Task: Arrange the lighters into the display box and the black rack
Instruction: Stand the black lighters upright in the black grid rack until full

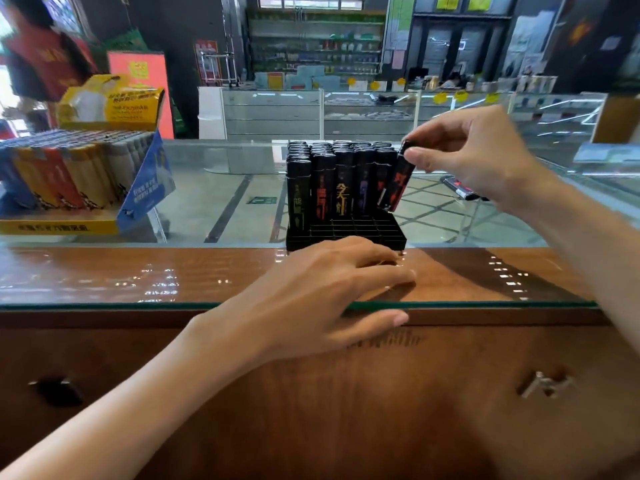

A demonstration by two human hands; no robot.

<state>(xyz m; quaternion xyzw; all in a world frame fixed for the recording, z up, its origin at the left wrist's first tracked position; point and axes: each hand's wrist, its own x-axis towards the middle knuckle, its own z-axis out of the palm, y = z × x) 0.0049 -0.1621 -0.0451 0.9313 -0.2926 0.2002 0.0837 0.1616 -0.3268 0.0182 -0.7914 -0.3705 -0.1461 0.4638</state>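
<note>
The black rack stands on the glass counter top, its back rows filled with several black printed lighters and its front grid cells bare. My right hand pinches a black lighter with red print by its top, tilted, its foot just above the rack's right side. My left hand lies flat with straight fingers on the counter right in front of the rack. At the far left sits the display box, yellow and blue, packed with colourful lighters. More loose lighters lie on the glass behind my right wrist.
A yellow carton stands behind the display box. The counter has a wooden front strip under the glass edge and wooden drawers below. Shop shelves and glass cabinets fill the background; a person in red stands at far left.
</note>
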